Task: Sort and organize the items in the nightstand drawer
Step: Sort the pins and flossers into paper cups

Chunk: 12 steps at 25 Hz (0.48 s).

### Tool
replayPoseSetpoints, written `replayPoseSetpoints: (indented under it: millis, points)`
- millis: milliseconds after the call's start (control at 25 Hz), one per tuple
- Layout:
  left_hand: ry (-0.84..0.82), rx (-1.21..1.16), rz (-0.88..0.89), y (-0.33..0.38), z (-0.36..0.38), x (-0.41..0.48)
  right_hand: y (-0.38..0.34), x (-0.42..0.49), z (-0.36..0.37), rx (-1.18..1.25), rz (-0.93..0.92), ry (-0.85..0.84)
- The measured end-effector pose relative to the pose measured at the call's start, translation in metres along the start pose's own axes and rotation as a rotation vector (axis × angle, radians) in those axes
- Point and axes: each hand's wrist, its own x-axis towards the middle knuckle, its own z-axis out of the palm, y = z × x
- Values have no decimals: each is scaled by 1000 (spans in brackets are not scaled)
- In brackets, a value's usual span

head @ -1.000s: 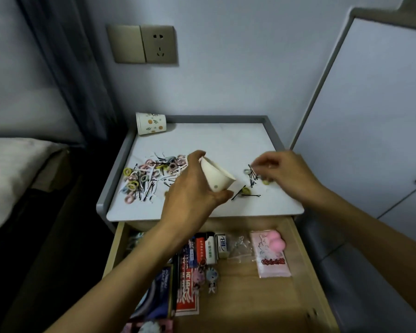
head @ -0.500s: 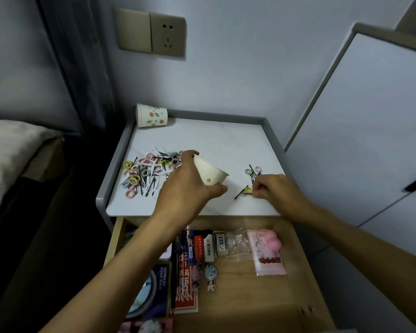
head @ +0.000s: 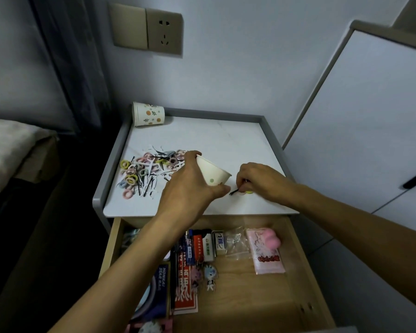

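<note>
Now: my left hand grips a small white paper cup with a green dot, thumb under and fingers over it. The cup is tilted, mouth facing right, above the front-middle of the white nightstand top. My right hand is at the front edge, right of the cup, with its fingers curled and pinching one end of a thin black bobby pin. A small yellow hair tie lies on the top, touching those fingers. A loose pile of pastel hair ties and black pins sits by the left edge. A second paper cup with a floral print lies on its side in the back-left corner. Below, the wooden drawer is pulled open. A pink plastic pouch rests near its right side, and small boxes and charms to the left of the pouch.
</note>
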Motion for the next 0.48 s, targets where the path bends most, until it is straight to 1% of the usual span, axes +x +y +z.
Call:
replayPoseSetpoints:
  millis: [80, 200, 400, 480]
  points:
    - [-2, -5, 3, 1, 1, 0, 0, -1, 1, 63, 42, 50]
    - [5, -12, 0, 1, 0, 1, 1, 0, -2, 221, 121, 163]
    - [5, -11, 7, 2, 2, 0, -1, 2, -3, 339, 156, 152]
    - [5, -17, 5, 1, 2, 1, -2, 4, -2, 377, 170, 197]
